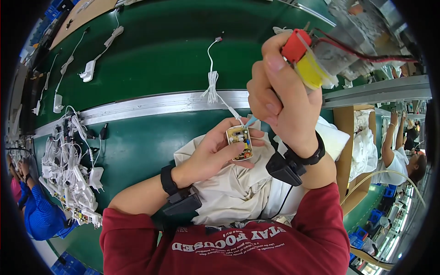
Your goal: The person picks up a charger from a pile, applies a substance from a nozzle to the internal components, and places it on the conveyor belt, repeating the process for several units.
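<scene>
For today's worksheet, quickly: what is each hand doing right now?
Left hand: closed on a small circuit board.
Right hand: closed on a red-and-yellow hanging tool.

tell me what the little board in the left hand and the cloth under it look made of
Board: looks like rigid yellowish circuit laminate, matte, with small parts on its face, in a pale plastic shell. Cloth: soft woven fabric, cream, matte; its folds and wrinkles suggest cotton, though that is uncertain.

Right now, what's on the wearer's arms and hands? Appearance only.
Both hands are bare, no gloves. The left hand and right hand each have a black wrist strap carrying a boxy black module: left strap, right strap. Dark red sleeves end near the elbows, leaving the forearms uncovered.
</scene>
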A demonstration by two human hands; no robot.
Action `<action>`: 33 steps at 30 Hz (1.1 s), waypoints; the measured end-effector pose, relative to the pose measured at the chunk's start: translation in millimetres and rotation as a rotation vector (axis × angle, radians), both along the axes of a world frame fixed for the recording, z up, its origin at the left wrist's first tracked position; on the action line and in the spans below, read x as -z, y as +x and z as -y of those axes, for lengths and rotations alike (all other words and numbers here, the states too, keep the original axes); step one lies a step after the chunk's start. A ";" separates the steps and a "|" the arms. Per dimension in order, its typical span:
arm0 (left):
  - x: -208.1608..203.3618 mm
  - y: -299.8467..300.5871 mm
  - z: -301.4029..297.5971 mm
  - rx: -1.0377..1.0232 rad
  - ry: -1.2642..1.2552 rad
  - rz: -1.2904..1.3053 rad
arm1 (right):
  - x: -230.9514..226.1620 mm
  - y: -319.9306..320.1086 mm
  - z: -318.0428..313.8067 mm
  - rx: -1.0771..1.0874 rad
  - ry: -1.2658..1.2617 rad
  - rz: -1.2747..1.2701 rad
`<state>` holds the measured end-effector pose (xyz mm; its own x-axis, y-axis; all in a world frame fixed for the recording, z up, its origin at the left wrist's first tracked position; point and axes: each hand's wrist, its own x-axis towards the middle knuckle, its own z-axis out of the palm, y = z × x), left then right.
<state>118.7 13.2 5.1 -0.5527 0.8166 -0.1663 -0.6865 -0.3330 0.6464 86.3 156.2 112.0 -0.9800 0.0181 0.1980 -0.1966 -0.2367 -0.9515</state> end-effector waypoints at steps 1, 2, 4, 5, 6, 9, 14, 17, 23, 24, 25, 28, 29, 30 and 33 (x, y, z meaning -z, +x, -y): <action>1.0 -0.1 0.7 0.001 0.011 0.002 | 0.6 -0.1 0.5 -0.006 0.006 -0.021; 1.8 -0.3 1.4 0.003 0.022 0.003 | 1.0 0.0 1.1 -0.008 0.008 -0.018; 2.6 -0.8 2.1 0.004 0.032 0.006 | 0.7 0.3 1.9 0.001 -0.001 -0.013; 2.4 -1.2 2.1 0.010 0.029 0.003 | 0.4 0.6 2.0 0.006 -0.006 -0.011; 1.9 -1.5 1.8 0.016 0.026 -0.001 | 0.0 0.6 1.9 0.008 -0.005 -0.010; 0.3 -1.0 1.6 0.014 0.020 0.003 | -1.4 0.1 2.7 0.045 0.019 0.014; -0.4 -3.8 1.3 -0.061 -0.014 0.093 | -9.4 4.2 5.3 0.046 -0.002 0.045; 0.2 -8.0 3.5 -0.115 -0.002 0.154 | -8.8 9.9 7.6 0.003 -0.040 0.022; -2.7 -11.3 6.2 -0.158 0.064 0.198 | -5.8 12.6 9.0 -0.039 -0.004 0.031; -2.0 -11.1 6.7 -0.162 0.065 0.199 | -5.6 11.9 8.5 -0.052 -0.008 0.029; -0.9 -10.9 7.1 -0.159 0.079 0.199 | -5.3 11.5 8.5 -0.065 -0.013 0.028; 0.9 -10.6 7.7 -0.152 0.107 0.200 | -6.0 13.3 10.1 -0.037 -0.005 0.041; 0.2 -10.7 7.6 -0.155 0.102 0.197 | -6.3 13.6 10.2 -0.022 -0.001 0.046; -0.5 -10.8 7.5 -0.157 0.096 0.195 | -6.5 13.3 10.0 -0.023 -0.001 0.048; -0.8 -11.9 6.8 -0.150 0.083 0.196 | -7.0 12.2 8.8 -0.033 0.046 0.024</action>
<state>106.8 6.4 5.8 -0.6322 0.7434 -0.2182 -0.7351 -0.4866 0.4721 98.5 147.4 119.0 -0.9844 -0.0232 0.1746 -0.1666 -0.1987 -0.9658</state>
